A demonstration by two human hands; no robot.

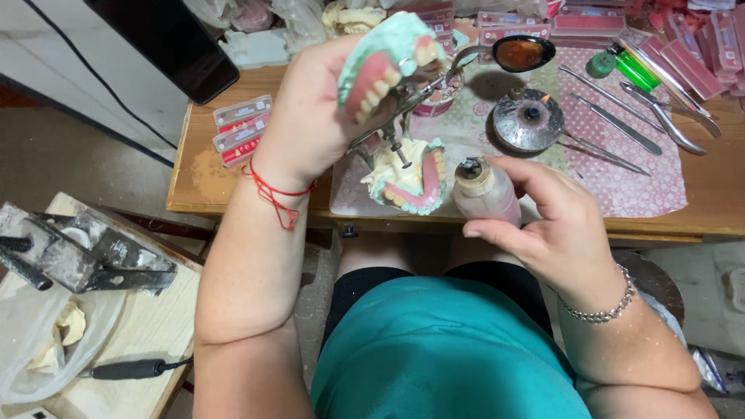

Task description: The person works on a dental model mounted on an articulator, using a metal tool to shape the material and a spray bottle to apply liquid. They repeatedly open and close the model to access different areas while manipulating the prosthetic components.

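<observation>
My left hand point(314, 109) grips the raised upper half of a dental articulator point(403, 116), whose upper denture model point(384, 62) shows pink wax gums and teeth on a pale green base. Below it the lower denture model point(415, 182) rests on the table edge. My right hand point(555, 221) holds a small bottle of pink liquid point(485, 190) upright, just right of the lower model.
A wooden table point(202, 171) carries a patterned cloth point(636, 186), a round metal burner point(529, 118), a spoon point(521, 53), several metal hand instruments point(621, 124), a green lighter point(636, 68) and pink tooth cards point(242, 128). At the left stand a metal press point(85, 248) and plaster pieces in a bag point(62, 334).
</observation>
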